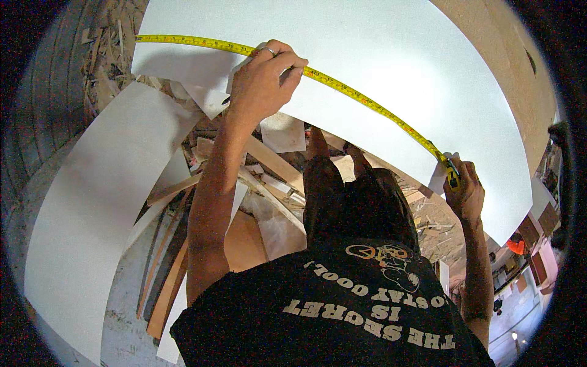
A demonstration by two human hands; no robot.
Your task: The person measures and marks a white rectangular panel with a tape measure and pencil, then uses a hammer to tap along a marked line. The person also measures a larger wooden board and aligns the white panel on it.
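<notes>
A yellow tape measure blade [367, 102] runs in an arc over a large white board [403, 37], from its left edge toward the right. My right hand [466, 192] grips the tape measure's case [453, 174] near the board's near edge. Farther left, my left hand [266, 79] rests over the blade, fingers curled and pressed together, a ring on one finger. A dark pen-like tip [226, 100] pokes out beside that hand; the rest of it is hidden under the palm.
Another white panel [92, 202] leans at the left. Wood offcuts [275, 162] and strips lie below the board, around my legs. Scraps and shavings [440, 223] cover the ground at right. Brown board [489, 30] borders the white one at the far right.
</notes>
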